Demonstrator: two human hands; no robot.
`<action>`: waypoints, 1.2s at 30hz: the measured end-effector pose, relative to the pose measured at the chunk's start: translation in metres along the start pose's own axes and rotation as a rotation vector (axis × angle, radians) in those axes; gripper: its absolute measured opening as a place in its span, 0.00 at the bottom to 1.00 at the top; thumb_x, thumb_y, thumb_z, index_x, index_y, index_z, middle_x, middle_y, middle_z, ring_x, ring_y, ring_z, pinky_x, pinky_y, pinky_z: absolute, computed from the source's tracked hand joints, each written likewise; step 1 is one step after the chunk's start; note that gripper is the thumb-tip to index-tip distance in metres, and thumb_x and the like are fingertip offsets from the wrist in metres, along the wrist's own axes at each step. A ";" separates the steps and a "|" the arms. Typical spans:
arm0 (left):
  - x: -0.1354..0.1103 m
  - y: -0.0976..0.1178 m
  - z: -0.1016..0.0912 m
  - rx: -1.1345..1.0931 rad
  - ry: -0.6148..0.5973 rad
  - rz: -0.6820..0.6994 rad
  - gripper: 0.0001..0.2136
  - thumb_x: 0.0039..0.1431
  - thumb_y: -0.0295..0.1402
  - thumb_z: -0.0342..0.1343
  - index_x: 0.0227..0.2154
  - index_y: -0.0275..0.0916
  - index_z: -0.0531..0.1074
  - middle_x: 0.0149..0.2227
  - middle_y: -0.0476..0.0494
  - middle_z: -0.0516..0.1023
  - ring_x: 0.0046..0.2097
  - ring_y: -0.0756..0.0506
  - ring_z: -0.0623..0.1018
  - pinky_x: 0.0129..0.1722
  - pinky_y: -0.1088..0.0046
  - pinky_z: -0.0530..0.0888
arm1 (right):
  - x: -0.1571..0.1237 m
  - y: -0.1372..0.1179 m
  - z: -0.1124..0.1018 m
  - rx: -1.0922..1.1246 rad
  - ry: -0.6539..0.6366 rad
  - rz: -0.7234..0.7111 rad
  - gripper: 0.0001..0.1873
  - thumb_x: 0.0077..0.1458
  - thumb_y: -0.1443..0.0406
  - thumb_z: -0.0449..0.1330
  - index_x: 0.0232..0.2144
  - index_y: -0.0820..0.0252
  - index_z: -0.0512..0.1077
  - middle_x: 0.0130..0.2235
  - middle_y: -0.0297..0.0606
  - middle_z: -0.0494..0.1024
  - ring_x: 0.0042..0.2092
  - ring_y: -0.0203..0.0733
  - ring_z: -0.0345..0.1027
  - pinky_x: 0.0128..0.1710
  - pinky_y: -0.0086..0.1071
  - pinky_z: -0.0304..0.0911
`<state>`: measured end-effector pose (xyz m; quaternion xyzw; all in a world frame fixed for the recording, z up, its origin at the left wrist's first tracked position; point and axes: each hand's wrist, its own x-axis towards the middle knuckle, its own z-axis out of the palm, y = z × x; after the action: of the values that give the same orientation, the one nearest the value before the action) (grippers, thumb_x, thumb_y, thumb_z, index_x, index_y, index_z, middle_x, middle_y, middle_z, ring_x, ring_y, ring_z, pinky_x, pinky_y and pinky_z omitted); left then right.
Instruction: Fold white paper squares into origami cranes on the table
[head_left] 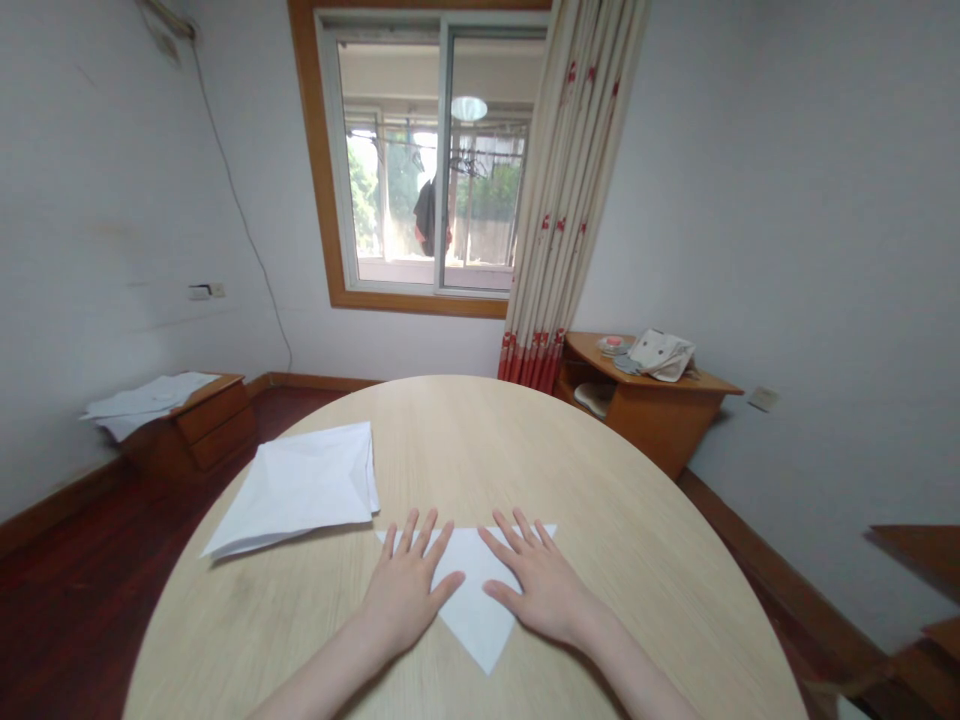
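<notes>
Noted at lower centre of frame: folded white paper triangle (471, 590), lying flat on round wooden table (660, 560), long edge away from the viewer, point toward the lower edge.

Left hand (409, 585) found pressed palm-down on the left half of the triangle, fingers spread and flat, gripping nothing. Right hand (538, 585) likewise flat on the right half, fingers splayed, nothing pinched. Hands set side by side, apart, with a bare strip of paper showing between the thumbs.

Stack of loose white sheets (300, 488) observed left of centre, near the triangle but not touching, top sheets skewed and fanned. Further white sheets (146, 400) seen on a low cabinet at left of frame. Small corner cabinet (645, 400) with cloth bag (660, 355) at right of centre, beside the curtain (577, 190) and window (435, 160).

Risks judged from this position:
- Layers sliding out of register under uneven palm pressure, giving a crooked crease.
- Paper skating on the smooth tabletop if one hand lifted while the other pushed.
- Tip near the lower edge left unpinned, so liable to curl or spring open.
- Fanned stack liable to be nudged by a forearm sweeping left.
</notes>
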<state>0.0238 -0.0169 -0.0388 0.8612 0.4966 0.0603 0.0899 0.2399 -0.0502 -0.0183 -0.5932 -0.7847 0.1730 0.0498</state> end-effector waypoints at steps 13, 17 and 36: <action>-0.003 -0.003 0.004 -0.005 0.009 -0.013 0.29 0.64 0.52 0.43 0.65 0.47 0.52 0.68 0.44 0.46 0.67 0.29 0.44 0.62 0.40 0.46 | 0.000 0.004 -0.005 0.046 -0.047 0.126 0.49 0.48 0.35 0.51 0.66 0.46 0.46 0.69 0.33 0.36 0.66 0.66 0.13 0.63 0.59 0.24; -0.003 -0.012 0.003 -0.034 -0.021 0.068 0.30 0.65 0.53 0.40 0.65 0.45 0.50 0.68 0.40 0.44 0.68 0.33 0.43 0.63 0.43 0.45 | -0.001 0.008 -0.001 0.037 -0.034 0.113 0.47 0.50 0.36 0.51 0.66 0.45 0.45 0.69 0.33 0.34 0.66 0.63 0.12 0.64 0.58 0.23; 0.001 -0.018 -0.030 -0.253 -0.148 0.282 0.46 0.44 0.54 0.63 0.64 0.42 0.53 0.65 0.36 0.54 0.66 0.37 0.56 0.64 0.56 0.52 | -0.009 0.004 -0.008 0.120 -0.124 -0.069 0.58 0.41 0.43 0.65 0.66 0.59 0.45 0.68 0.46 0.38 0.69 0.53 0.28 0.66 0.50 0.29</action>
<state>0.0034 -0.0046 -0.0132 0.9061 0.3516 0.0705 0.2244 0.2483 -0.0558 -0.0114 -0.5497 -0.7945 0.2544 0.0425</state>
